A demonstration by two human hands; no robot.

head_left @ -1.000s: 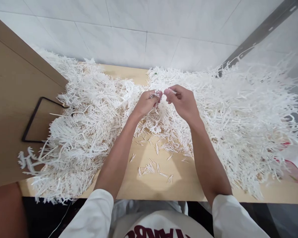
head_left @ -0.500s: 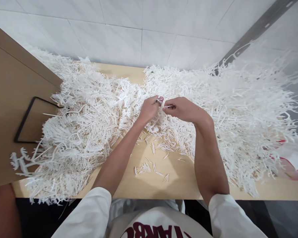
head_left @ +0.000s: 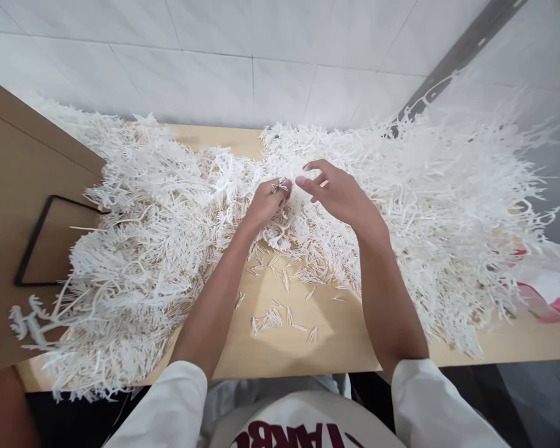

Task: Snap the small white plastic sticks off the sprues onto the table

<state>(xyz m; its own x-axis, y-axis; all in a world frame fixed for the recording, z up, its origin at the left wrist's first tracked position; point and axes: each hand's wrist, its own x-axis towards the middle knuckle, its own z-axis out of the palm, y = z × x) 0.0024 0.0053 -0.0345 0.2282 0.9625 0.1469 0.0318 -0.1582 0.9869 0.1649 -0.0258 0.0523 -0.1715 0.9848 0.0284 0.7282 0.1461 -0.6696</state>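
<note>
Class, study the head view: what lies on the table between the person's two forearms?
In the head view, bare light wooden tabletop with a scatter of loose white plastic sticks lies between the left forearm and the right forearm.

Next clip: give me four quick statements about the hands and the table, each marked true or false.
1. The left hand pinches a small bunch of white pieces. True.
2. The right hand is a closed fist. False: its fingers are spread open.
3. Loose sticks lie on the bare table between the forearms. True.
4. The piles are blue. False: they are white.
</note>
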